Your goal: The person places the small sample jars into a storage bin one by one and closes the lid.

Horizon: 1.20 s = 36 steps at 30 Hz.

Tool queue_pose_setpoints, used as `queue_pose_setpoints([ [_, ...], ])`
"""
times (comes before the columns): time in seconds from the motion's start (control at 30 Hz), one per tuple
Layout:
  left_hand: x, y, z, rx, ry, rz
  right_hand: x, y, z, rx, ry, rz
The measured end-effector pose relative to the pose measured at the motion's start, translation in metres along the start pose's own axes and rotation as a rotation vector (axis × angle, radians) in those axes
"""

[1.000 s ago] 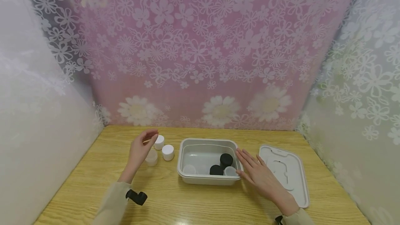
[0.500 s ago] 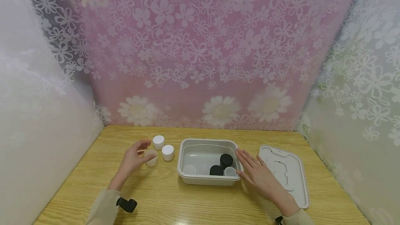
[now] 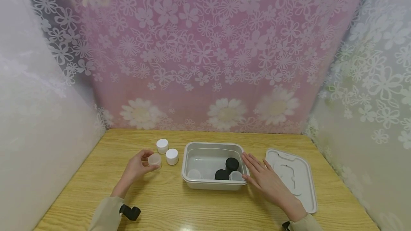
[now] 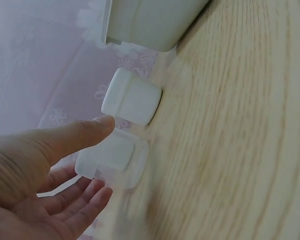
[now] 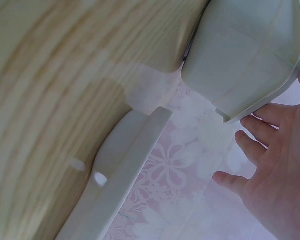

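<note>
A small clear jar with a ribbed lid is between the thumb and fingers of my left hand, which curl round it from the left. Two white lidded jars, a nearer one and a farther one, stand just beyond it. My right hand lies with fingers extended against the right side of a light grey plastic tub, the fingertips at its rim in the right wrist view. Inside the tub are two black-lidded jars, one behind the other, and two translucent ones, right and left.
A matching light grey lid lies on the wooden table right of the tub, partly behind my right hand. Flower-patterned curtains, pink at the back and whitish at the sides, enclose the table.
My left hand came back from beside the farther white jar, lowered to the clear jar, and its thumb and fingers closed round it. The right hand stays at the tub.
</note>
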State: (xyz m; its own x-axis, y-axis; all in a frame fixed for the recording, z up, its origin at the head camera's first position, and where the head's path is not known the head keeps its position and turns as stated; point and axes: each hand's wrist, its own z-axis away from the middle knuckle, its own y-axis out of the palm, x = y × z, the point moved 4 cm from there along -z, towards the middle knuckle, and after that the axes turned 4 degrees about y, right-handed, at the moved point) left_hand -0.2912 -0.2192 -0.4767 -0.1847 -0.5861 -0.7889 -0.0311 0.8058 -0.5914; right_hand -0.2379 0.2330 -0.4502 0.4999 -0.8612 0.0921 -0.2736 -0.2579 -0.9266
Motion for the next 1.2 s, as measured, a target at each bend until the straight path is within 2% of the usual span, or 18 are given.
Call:
queue_pose_setpoints([
  [0.23,0.005,0.001,0.001,-0.012,-0.015,0.035,0.001,0.000,0.000,-0.001,0.006,-0.004],
  [0.43,-0.003,-0.002,-0.002,-0.060,0.002,0.068,0.000,0.001,0.001,-0.010,0.000,-0.005],
  [0.83,-0.039,-0.005,-0.009,-0.087,0.057,0.079,0.000,0.000,0.000,-0.014,-0.005,-0.005],
  [1.2,-0.076,0.009,-0.019,-0.067,0.107,0.126,0.000,0.001,0.000,-0.012,-0.001,-0.003],
])
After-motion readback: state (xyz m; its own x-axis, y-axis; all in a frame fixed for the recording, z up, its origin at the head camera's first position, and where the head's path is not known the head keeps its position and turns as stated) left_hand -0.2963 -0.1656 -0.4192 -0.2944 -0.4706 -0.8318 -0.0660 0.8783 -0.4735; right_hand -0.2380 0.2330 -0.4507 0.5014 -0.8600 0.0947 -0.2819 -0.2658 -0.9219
